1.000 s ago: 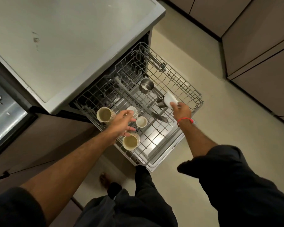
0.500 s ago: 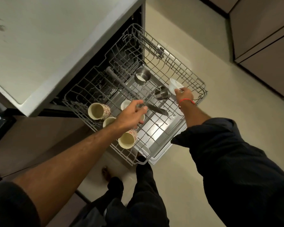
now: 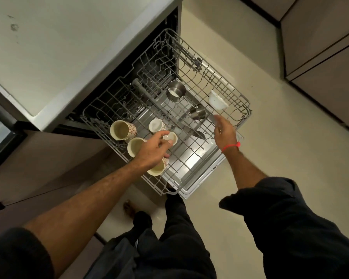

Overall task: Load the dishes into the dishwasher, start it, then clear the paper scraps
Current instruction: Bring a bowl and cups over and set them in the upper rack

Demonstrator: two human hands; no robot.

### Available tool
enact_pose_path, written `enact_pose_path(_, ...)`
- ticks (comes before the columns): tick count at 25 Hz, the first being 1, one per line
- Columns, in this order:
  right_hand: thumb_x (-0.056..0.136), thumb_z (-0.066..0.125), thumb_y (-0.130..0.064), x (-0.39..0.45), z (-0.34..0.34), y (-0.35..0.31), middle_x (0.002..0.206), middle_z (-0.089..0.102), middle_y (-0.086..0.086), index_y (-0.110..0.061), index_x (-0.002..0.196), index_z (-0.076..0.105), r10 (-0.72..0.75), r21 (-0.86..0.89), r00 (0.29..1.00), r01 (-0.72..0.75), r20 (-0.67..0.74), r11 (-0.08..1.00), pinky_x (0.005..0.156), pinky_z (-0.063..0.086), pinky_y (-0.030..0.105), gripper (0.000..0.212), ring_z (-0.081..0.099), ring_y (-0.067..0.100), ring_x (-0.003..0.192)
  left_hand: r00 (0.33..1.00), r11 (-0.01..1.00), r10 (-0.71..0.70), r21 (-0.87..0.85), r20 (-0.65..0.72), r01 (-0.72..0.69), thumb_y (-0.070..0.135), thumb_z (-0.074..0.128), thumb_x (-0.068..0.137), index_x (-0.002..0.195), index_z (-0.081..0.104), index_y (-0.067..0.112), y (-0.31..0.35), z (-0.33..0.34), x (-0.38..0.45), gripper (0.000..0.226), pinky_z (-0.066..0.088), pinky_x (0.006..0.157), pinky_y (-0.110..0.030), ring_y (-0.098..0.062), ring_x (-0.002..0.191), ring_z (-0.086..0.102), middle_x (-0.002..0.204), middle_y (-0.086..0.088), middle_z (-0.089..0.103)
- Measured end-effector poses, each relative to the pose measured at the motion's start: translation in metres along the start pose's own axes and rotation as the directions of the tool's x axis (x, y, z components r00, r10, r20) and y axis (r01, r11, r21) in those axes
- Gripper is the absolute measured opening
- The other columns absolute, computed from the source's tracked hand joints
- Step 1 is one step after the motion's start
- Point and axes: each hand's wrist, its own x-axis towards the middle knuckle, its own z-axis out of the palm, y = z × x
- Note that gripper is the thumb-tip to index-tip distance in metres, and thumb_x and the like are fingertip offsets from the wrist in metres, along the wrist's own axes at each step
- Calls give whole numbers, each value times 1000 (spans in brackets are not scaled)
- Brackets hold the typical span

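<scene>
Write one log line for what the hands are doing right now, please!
stage: loading rack | left hand: at small cup | right hand: open, apart from white bowl | dishwasher: open, not started

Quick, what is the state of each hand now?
Left hand: pinches the small white cup.
Right hand: open, holds nothing, below the white bowl.

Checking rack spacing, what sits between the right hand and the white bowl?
In the head view, only bare rack wire separates the right hand from the white bowl.
</scene>
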Motion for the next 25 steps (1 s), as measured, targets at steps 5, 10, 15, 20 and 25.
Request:
enact_pose_path(5, 83, 58, 3, -61, 12, 11, 150, 36, 16, -11, 142, 46, -6, -160, 974, -31, -225, 987, 117, 26, 39, 62, 32, 32, 140, 984, 997, 61, 61, -165, -51, 23, 60, 100, 146, 44, 22, -39, 15, -34, 48, 48, 85, -23, -9, 102, 63, 123, 5, 58)
enact_pose_path(10, 81, 62, 8, -113, 37, 10, 162, -5, 20, -11, 155, 20, 112, -74, 993, -115, -43, 991, 116, 7, 13, 88, 2, 26, 151, 993, 972, -9, 232, -114, 35, 20, 60, 99, 148, 40, 20, -85, 36, -59, 53, 40, 112, -48, -28, 134, 42, 149, -8, 38)
enact_pose_path(15, 93, 45, 11, -126, 51, 7, 163, 7, 15, -19, 157, -4, 411, 345, 897, -441, 160, 829, 117, 34, 39, 86, 27, 23, 146, 971, 940, -94, 302, -221, 160, 31, 69, 93, 158, 17, 22, -111, 57, -76, 84, 25, 116, -57, -37, 146, 19, 165, -5, 4)
enact_pose_path(20, 88, 39, 25, -127, 55, 8, 133, 47, 13, -18, 141, 36, 503, 507, 800, -598, 328, 621, 93, 52, 47, 69, 54, 29, 109, 858, 749, -514, -484, 7, 453, 28, 65, 99, 161, -3, 30, -135, 71, -80, 92, 52, 103, -44, -30, 124, 53, 164, -12, 26)
enact_pose_path(25, 92, 38, 24, -126, 40, 11, 163, 16, 8, -20, 157, 10, 543, 423, 705, -708, 456, 565, 111, 37, 51, 82, 43, 34, 135, 898, 722, -426, -558, 108, 410, 19, 53, 105, 160, 7, 37, -160, 86, -80, 74, 55, 97, -49, -30, 132, 51, 160, -7, 35)
